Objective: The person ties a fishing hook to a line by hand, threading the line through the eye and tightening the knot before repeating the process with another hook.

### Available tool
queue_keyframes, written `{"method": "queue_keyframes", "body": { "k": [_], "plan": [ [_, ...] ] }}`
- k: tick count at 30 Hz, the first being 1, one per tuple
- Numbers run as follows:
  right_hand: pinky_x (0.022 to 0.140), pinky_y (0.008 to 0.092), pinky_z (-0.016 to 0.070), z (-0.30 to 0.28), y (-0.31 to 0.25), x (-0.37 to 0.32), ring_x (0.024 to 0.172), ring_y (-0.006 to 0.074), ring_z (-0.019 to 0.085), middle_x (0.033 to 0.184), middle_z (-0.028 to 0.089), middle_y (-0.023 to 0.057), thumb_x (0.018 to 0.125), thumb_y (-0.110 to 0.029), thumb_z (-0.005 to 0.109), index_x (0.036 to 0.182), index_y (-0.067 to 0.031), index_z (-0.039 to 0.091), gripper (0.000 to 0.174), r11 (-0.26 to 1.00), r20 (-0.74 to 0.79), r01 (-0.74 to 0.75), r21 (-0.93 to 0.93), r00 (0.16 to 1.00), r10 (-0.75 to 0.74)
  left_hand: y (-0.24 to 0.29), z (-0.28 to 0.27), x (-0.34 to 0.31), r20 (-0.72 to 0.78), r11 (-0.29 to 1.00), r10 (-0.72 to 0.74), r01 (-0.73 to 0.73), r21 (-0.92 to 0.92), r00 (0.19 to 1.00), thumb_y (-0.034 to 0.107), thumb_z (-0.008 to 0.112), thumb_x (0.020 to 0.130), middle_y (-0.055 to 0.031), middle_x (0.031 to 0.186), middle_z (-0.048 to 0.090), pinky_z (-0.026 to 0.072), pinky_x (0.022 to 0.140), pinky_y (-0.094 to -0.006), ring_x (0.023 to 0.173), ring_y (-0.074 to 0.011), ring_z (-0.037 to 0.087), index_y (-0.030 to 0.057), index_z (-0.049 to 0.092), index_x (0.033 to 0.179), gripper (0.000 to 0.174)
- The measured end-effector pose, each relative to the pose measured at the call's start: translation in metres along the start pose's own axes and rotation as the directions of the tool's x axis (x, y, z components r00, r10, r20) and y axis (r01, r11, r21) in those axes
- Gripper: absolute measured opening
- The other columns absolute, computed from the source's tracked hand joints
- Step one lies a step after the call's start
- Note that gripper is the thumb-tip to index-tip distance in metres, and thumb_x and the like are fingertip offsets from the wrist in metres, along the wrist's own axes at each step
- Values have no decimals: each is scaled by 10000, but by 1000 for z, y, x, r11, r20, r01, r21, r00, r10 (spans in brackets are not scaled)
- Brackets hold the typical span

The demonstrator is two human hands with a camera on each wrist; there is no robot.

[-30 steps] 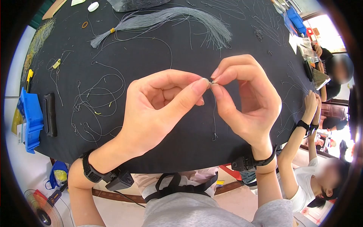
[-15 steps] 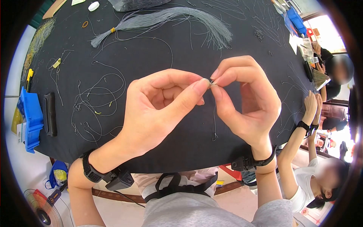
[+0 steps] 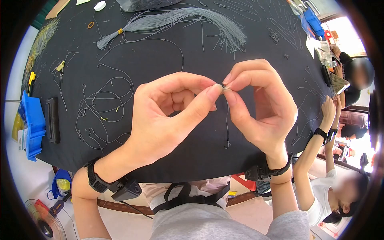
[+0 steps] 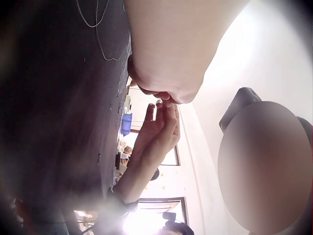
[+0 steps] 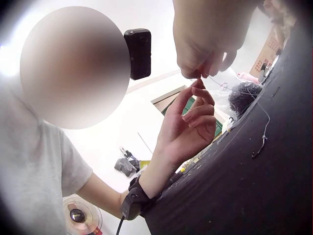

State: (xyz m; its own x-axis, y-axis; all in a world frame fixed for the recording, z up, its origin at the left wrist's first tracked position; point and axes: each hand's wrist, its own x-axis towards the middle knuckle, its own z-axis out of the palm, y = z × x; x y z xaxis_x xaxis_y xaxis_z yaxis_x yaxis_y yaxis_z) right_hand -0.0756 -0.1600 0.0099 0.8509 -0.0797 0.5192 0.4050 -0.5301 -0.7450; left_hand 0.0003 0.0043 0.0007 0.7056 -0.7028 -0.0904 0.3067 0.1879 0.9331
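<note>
In the head view my left hand (image 3: 166,114) and right hand (image 3: 266,104) meet over the middle of the black table (image 3: 192,164). Thumb and index finger of each pinch a thin grey fishing line (image 3: 227,120), whose upper part is mostly hidden between the fingertips. The line's free end hangs below the right thumb, with a small fish hook (image 3: 227,145) at its tip. In the right wrist view, the left hand (image 5: 188,129) shows its other fingers loosely bent below the pinch. The right hand (image 4: 159,134) faces the left fingertips in the left wrist view.
A tied bundle of grey line (image 3: 180,20) lies across the back. Looped lines with hooks (image 3: 106,100) spread at left, near a black case (image 3: 52,121) and a blue tray (image 3: 34,126). Another person's hands (image 3: 330,110) rest at the right edge.
My left thumb has slid slightly forward toward the right fingertips. Both hands otherwise keep their place and their pinch on the line.
</note>
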Motion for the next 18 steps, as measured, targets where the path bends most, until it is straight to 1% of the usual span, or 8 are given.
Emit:
{"method": "queue_keyframes", "body": {
  "k": [8, 11, 14, 18],
  "plan": [
    [733, 279, 465, 0, -1, 1, 826, 181, 573, 911, 586, 146, 688, 161, 604, 879, 35, 567, 232, 996, 1, 42, -82, 999, -43, -2, 2, 0, -42, 990, 46, -40, 135, 998, 106, 673, 847, -2, 705, 636, 383, 510, -135, 554, 17, 501, -8, 658, 922, 137],
    [725, 278, 469, 1, 1, 1, 815, 181, 575, 905, 588, 146, 687, 161, 605, 871, 33, 567, 227, 995, 2, 55, -85, 998, -55, -10, 0, 2, -30, 982, 124, -118, 150, 992, 105, 674, 846, 3, 693, 632, 369, 499, -135, 535, 21, 477, -4, 661, 915, 130],
    [732, 278, 467, 2, 0, 0, 821, 178, 573, 916, 584, 146, 695, 158, 602, 880, 33, 564, 227, 996, 2, 37, -82, 999, -37, -10, 0, 2, -39, 983, 115, -108, 151, 993, 102, 674, 845, 6, 690, 630, 367, 499, -134, 533, 22, 475, -3, 662, 911, 124],
    [748, 278, 457, 1, 1, -1, 837, 167, 560, 934, 575, 143, 719, 150, 586, 894, 33, 555, 212, 1000, 15, -11, 12, 1000, 11, -3, 3, 0, -44, 986, 65, -58, 156, 997, 97, 670, 848, 6, 688, 628, 370, 501, -134, 535, 22, 477, -7, 659, 916, 125]
  ]
}}
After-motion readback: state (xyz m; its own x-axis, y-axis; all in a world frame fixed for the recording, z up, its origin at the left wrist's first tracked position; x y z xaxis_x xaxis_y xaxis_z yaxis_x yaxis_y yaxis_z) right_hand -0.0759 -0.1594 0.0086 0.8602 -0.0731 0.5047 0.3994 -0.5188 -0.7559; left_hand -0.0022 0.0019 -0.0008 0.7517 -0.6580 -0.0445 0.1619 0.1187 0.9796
